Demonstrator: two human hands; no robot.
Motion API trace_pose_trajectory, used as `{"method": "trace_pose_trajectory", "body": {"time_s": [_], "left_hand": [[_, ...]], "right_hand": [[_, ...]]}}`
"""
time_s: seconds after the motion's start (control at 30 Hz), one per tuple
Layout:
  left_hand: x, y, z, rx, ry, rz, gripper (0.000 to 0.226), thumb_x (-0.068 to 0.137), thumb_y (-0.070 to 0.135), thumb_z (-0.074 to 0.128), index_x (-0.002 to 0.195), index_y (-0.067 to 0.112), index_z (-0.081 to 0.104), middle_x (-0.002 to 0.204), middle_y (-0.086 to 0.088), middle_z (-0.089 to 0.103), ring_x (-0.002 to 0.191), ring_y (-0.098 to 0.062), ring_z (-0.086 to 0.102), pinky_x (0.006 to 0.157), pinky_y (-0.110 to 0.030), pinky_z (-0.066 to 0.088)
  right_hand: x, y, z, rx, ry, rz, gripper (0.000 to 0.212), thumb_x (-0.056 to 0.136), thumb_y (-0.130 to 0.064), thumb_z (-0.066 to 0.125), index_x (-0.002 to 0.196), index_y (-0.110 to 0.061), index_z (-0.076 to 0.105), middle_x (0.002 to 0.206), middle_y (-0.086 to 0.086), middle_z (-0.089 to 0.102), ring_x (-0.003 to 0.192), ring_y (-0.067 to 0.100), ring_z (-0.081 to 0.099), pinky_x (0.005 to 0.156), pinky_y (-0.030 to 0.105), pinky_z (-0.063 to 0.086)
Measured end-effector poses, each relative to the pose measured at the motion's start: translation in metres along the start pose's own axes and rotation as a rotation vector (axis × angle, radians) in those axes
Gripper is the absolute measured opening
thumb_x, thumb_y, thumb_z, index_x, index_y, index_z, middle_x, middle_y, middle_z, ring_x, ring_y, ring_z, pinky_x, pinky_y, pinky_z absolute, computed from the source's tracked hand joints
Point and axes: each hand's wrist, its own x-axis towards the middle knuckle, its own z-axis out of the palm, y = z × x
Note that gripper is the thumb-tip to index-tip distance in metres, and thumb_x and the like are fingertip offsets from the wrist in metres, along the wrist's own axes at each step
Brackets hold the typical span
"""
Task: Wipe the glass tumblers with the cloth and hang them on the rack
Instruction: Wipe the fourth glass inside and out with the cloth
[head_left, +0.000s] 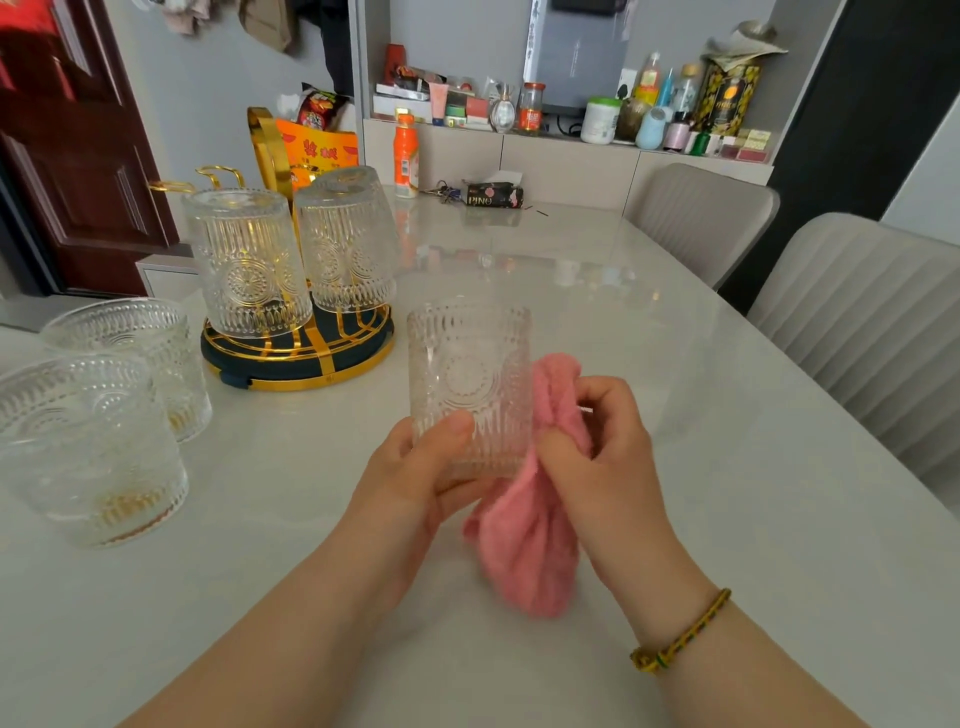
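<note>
Head view: tumbler in left grip, cloth in right

Left hand (415, 467): grip closed, thumb and fingers curled round the lower half of an upright glass tumbler (470, 384). Right hand (602, 447): grip closed, pinching the pink cloth (524, 551) just right of the tumbler, with the cloth hanging below the grip. The gold rack (301, 358) stands beyond and left of the left grip and carries two inverted tumblers (247, 265). Two upright tumblers (88, 452) stand on the tabletop (675, 364), well left.
</note>
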Motion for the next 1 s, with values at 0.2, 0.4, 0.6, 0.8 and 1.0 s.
{"method": "trace_pose_trajectory", "body": {"time_s": [0.2,0.4,0.6,0.8,1.0], "left_hand": [[0.000,0.006,-0.003,-0.016,-0.060,-0.028,0.038,0.064,0.036,0.058,0.098,0.018,0.063,0.093,-0.005,0.073,0.077,-0.015,0.070,0.069,-0.026,0.057],[-0.011,0.002,0.005,-0.050,-0.187,-0.044,0.054,0.053,0.044,0.061,0.101,0.020,0.065,0.103,-0.008,0.072,0.090,-0.021,0.069,0.073,-0.027,0.057],[-0.005,0.006,0.000,-0.055,-0.052,-0.142,0.065,0.055,0.051,0.073,0.112,0.026,0.057,0.113,-0.001,0.068,0.106,-0.019,0.061,0.093,-0.035,0.047],[-0.004,0.007,0.001,0.077,0.002,-0.045,0.052,0.058,0.049,0.053,0.100,0.020,0.061,0.092,0.000,0.074,0.086,-0.015,0.070,0.080,-0.027,0.056],[-0.005,0.000,0.004,0.190,-0.021,-0.060,0.057,0.066,0.049,0.073,0.110,0.014,0.062,0.101,-0.007,0.072,0.090,-0.020,0.070,0.077,-0.029,0.055]], "right_hand": [[-0.009,-0.005,0.001,-0.059,0.029,-0.294,0.023,0.065,-0.016,0.055,0.080,-0.032,0.047,0.088,-0.008,0.053,0.082,0.000,0.052,0.074,0.011,0.041],[-0.001,-0.012,-0.010,0.031,0.192,-0.179,0.025,0.080,-0.010,0.060,0.084,-0.031,0.047,0.083,-0.019,0.054,0.076,-0.010,0.054,0.070,0.007,0.043],[-0.005,-0.003,0.001,0.063,0.076,0.022,0.030,0.079,0.001,0.058,0.080,-0.027,0.048,0.079,-0.006,0.055,0.067,-0.001,0.051,0.060,0.012,0.043],[-0.003,0.000,-0.002,0.035,0.109,-0.046,0.023,0.076,-0.010,0.058,0.082,-0.031,0.048,0.085,-0.005,0.055,0.071,0.000,0.051,0.064,0.012,0.043],[-0.006,0.005,0.004,-0.091,0.088,-0.182,0.028,0.069,-0.013,0.057,0.082,-0.035,0.047,0.099,-0.005,0.052,0.092,-0.003,0.050,0.086,0.013,0.041]]}}
